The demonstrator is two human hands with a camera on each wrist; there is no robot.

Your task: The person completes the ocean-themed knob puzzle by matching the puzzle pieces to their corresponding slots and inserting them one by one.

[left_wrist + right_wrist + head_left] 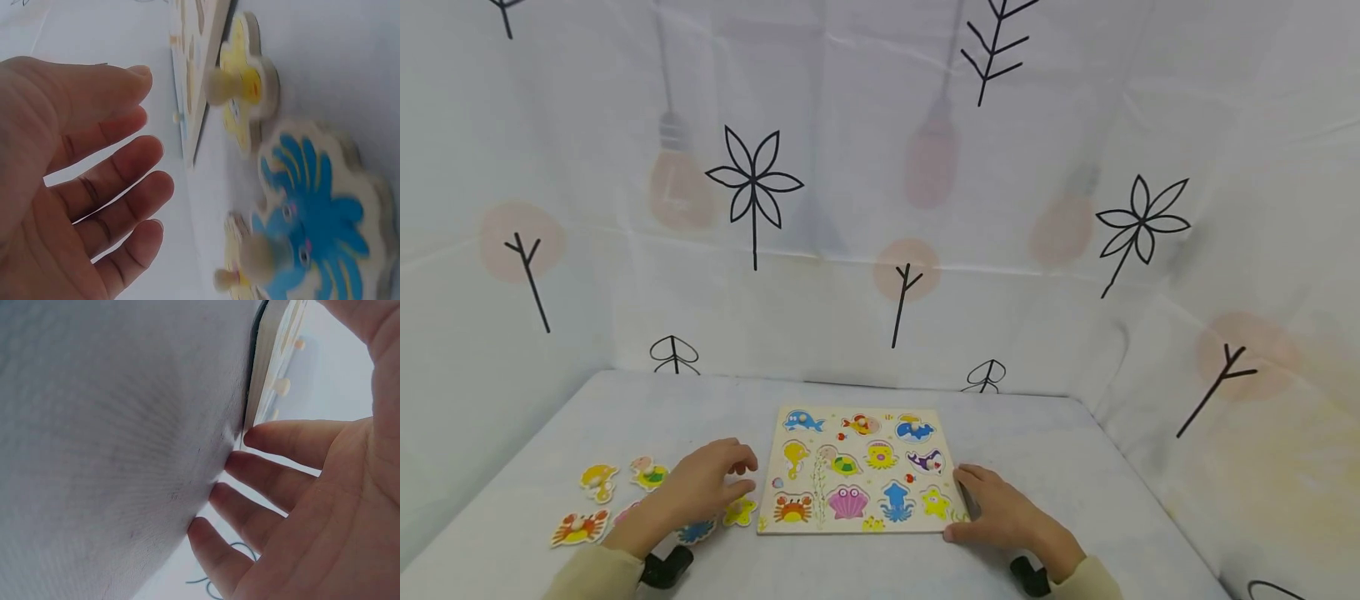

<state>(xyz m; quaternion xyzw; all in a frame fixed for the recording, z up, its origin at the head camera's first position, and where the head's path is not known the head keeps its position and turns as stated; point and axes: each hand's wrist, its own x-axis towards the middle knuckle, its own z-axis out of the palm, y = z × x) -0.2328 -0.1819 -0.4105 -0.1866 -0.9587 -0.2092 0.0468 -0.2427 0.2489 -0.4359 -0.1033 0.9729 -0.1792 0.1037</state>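
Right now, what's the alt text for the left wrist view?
Left hand, palm showing, holds nothing. To its right in the picture lie a blue piece and a yellow star, each with a knob; the board's corner shows beside the star.

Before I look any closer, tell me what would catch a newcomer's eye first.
First, the bright board of sea animals, lying on the table between the left hand and right hand. Next, the loose pieces left of it, such as the orange crab. Then the black plants drawn on the pale backdrop behind.
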